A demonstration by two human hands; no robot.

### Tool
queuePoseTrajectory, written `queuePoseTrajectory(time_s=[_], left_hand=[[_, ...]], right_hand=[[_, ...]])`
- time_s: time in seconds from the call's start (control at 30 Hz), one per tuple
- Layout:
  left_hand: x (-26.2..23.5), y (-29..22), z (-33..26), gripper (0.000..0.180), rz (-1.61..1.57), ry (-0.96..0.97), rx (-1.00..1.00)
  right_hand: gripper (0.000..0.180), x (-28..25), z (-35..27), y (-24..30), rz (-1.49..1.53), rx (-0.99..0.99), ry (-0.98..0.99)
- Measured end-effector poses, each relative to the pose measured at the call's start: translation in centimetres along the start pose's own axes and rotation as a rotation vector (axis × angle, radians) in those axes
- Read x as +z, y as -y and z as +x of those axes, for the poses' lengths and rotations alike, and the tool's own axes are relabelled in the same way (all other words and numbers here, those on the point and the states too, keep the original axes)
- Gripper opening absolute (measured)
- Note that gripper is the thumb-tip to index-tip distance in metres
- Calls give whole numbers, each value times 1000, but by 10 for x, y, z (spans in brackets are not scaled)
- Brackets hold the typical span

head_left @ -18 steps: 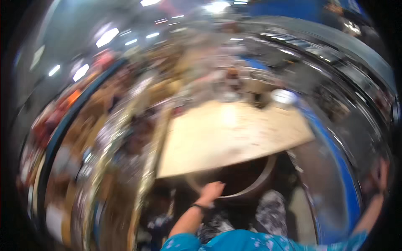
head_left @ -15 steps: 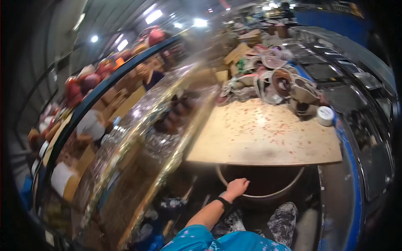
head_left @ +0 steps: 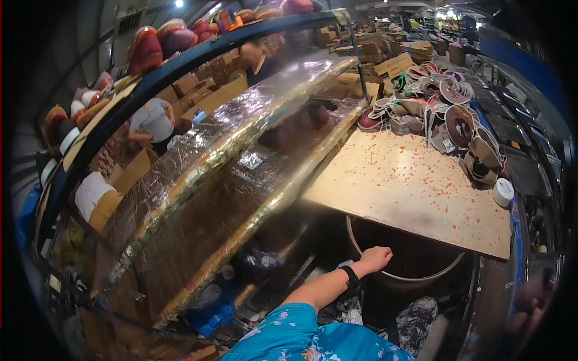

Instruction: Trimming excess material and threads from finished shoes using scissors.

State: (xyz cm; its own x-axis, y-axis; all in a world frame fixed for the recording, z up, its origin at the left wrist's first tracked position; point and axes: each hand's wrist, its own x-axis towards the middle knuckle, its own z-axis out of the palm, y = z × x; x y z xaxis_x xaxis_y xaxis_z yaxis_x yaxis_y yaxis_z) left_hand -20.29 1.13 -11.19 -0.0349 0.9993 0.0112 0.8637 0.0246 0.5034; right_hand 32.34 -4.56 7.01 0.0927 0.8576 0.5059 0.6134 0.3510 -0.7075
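My left hand (head_left: pixel 376 257), with a black band at its wrist, hangs above the light rim of a dark round bin (head_left: pixel 415 278) below the board's front edge. Its fingers are curled in, and I see nothing in them. At the far right, a smeared skin-toned shape (head_left: pixel 534 298) beside the machine line seems to be my right hand; its fingers cannot be made out. Small orange-red scraps are scattered over the pale wooden board (head_left: pixel 385 195). A heap of shoe uppers (head_left: pixel 460 123) with pale strings covers its far end. A white round tub (head_left: pixel 503 192) stands at its right edge.
On my left run foil-edged, plastic-covered shelves (head_left: pixel 241 162), with a blue rail (head_left: pixel 198 45) and shoes (head_left: pixel 144 51) above. Beyond them a person in grey (head_left: pixel 153 120) stands near cardboard boxes (head_left: pixel 192 84). Dark trays (head_left: pixel 524 165) line the right side.
The view has swung left, so the board and bin appear further right. My left hand stays over the bin, fingers curled. The blurred shape at the right edge has come into view.
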Motion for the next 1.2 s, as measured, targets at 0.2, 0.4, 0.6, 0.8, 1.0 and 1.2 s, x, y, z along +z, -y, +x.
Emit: queuePoseTrajectory(time_s=[0.2,0.4,0.6,0.8,1.0,1.2], left_hand=[[-25,-33,-2,45,-986,333,-150],[-4,41,-11,87,-814,-98,-331],[-59,33,-24,45,-291,-206,46],[-88,-17,3,62,-5,45,-66],[-32,1,32,34,-51,-54,135],[-68,24,-11,29,-460,-38,14]], right_hand=[[73,201,-8,125,-173,-235,403],[67,349,-51,187,-13,-317,822],[66,347,-61,181,158,-67,704],[54,343,-36,152,300,220,485],[49,327,-62,87,500,414,436],[47,304,-74,87,721,807,398]])
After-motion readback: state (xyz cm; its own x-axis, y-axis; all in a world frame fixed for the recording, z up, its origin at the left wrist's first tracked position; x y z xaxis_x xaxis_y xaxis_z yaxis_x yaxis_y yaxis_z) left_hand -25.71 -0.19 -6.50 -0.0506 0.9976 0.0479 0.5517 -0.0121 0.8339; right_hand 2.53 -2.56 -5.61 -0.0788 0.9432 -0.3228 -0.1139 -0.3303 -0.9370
